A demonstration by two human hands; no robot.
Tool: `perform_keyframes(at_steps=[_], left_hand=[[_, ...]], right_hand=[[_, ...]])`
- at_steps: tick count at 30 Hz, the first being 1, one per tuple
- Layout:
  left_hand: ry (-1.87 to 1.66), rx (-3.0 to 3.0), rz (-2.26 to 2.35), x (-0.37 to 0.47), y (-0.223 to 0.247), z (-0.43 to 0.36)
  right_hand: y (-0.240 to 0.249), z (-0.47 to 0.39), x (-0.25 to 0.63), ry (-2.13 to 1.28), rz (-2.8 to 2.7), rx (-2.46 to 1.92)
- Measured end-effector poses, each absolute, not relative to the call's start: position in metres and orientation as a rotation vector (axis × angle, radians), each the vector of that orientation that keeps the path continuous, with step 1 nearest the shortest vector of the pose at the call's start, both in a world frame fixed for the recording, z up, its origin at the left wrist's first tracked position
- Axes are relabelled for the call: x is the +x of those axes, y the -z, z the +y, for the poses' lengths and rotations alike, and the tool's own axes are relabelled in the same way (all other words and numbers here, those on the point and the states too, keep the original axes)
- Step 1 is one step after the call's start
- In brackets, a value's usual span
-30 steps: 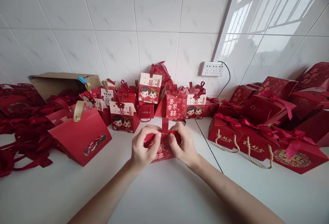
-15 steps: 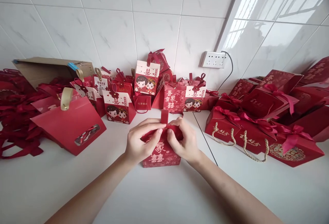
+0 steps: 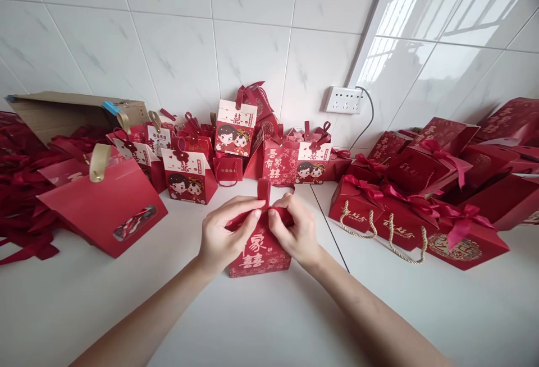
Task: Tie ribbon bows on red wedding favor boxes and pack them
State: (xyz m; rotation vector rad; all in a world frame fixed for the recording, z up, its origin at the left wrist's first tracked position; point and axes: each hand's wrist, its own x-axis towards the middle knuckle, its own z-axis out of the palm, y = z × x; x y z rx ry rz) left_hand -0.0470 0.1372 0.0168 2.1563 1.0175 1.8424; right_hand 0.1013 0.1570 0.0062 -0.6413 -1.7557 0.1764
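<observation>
A red gift box (image 3: 263, 263) with pale Chinese lettering stands upright on the white table in front of me. From its top rises a dark red ribbon loop (image 3: 264, 192). My left hand (image 3: 229, 232) is closed, thumb and fingers pinching the ribbon at its base against the box's top edge. On the other side my right hand (image 3: 297, 229) pinches the ribbon close to the left fingertips, thumb facing me. A bit of ribbon shows behind the right fingers. The exact grip between the fingertips is hidden.
Finished-looking red boxes with cartoon couples (image 3: 191, 179) line the tiled wall. At left lie a larger red box (image 3: 105, 204), a heap of red ribbon (image 3: 25, 198) and a cardboard carton (image 3: 46, 114). Rope-handled boxes (image 3: 400, 221) crowd the right. A power strip (image 3: 343, 100) hangs behind.
The whole view has shifted slightly, with things sitting a little further left. Both hands keep their pinch at the top of the box, with hardly any change in the fingers.
</observation>
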Motion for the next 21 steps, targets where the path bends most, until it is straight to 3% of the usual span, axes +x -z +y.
perform_keyframes(at_steps=[21], left_hand=[[-1.884,2.031,1.058,-0.0456,-0.0163,0.1368]], right_hand=[[-0.0051,0.1577,0.102,-0.188,-1.755,-0.582]])
